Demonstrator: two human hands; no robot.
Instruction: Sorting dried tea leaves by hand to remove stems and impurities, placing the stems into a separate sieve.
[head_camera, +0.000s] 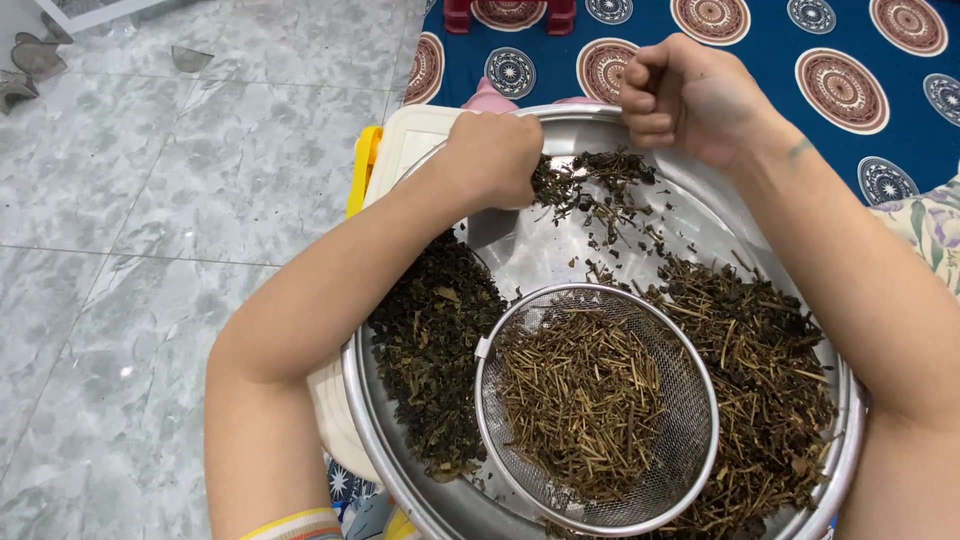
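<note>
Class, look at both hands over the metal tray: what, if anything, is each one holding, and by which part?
The left hand pinches dried leaves at the heap's edge. The right hand is a closed fist; its contents cannot be told.

Silver tray (560, 120), dark green leaves (435, 340); tan stems (580, 390); blue medallion-patterned cloth (770, 70); grey marbled floor (150, 250)

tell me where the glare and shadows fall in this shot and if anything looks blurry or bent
Head view: soft even light; dull glare on the bare steel of the round tray and faint sheen on the marble floor tiles. The left hand casts a small shadow on the tray beneath it. The mesh sieve of stems is sharp; the right hand too. Wide-angle lens bows the edges slightly.
</note>
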